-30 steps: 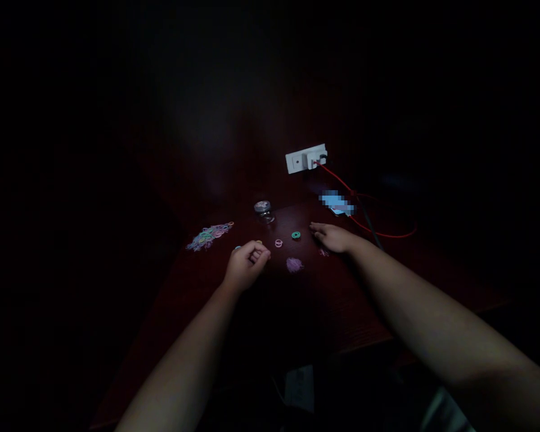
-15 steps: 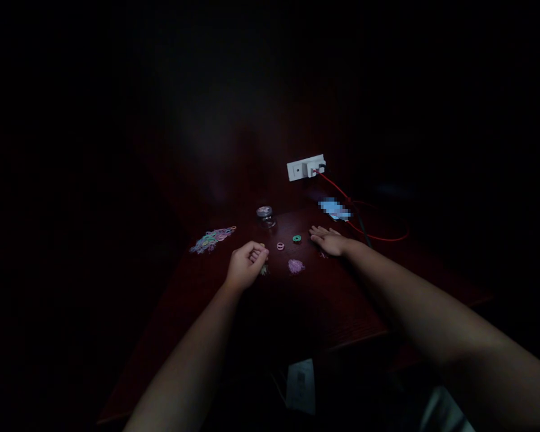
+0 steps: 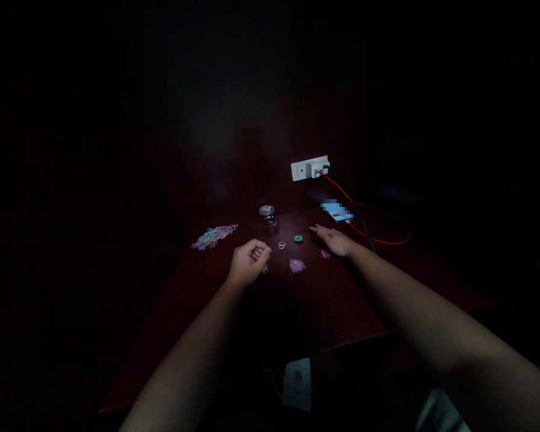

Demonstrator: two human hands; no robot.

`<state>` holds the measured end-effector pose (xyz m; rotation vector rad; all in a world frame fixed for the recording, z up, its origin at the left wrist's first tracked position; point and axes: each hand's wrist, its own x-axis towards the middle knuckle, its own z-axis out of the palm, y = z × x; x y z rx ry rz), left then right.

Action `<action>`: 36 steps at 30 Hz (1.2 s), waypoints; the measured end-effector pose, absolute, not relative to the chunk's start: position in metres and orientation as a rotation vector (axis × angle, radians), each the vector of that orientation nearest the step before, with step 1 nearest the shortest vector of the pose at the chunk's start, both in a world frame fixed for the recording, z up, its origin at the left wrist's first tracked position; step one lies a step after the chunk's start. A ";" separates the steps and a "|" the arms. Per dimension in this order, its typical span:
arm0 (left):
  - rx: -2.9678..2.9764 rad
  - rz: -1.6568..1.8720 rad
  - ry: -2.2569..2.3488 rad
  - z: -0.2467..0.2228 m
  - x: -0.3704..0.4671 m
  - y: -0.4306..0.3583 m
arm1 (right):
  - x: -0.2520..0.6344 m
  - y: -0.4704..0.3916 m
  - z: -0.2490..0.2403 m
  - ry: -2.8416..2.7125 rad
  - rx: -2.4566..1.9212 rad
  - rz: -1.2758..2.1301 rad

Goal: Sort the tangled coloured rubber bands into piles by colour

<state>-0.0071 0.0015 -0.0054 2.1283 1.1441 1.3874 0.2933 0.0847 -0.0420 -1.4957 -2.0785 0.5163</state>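
My left hand [image 3: 249,263] is closed, thumb against its curled fingers. What it may hold is hidden. Just below it, a small pale yellow-green bunch of elastic bands [image 3: 265,269] peeks out. My right hand [image 3: 335,241] lies low over the table, palm down with fingers stretched out, partly covering some dark pink bands [image 3: 325,254]. Between the hands are a few pale pink bands [image 3: 282,248], a green bunch of bands [image 3: 296,239] and, nearer me, a purple bunch of bands [image 3: 297,265]. A large mixed pile of coloured bands [image 3: 213,237] lies left.
A clear lidded jar [image 3: 267,211] stands at the back of the dark red table [image 3: 315,312]. Back right lies a lit phone [image 3: 335,210], its screen blurred, with a red cable [image 3: 335,182] running to a white wall socket [image 3: 300,171]. Surroundings are very dark.
My right hand has shifted slightly right, showing more of the dark pink bands. My left hand stays closed in nearly the same place. The view has moved a little.
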 end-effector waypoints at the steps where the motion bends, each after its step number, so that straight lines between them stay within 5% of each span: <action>1: 2.130 1.397 1.153 -0.005 -0.008 0.001 | 0.296 0.086 -0.043 -1.964 -1.410 0.549; 11: 2.090 1.555 1.494 -0.004 -0.049 0.019 | 0.308 0.095 -0.050 -1.407 -1.182 0.779; 18: 1.732 1.012 2.309 -0.032 -0.105 0.046 | 0.304 0.088 -0.045 -1.609 -1.325 0.603; 36: 1.701 0.698 2.485 -0.043 -0.109 0.062 | 0.301 0.085 -0.044 -1.730 -1.332 0.527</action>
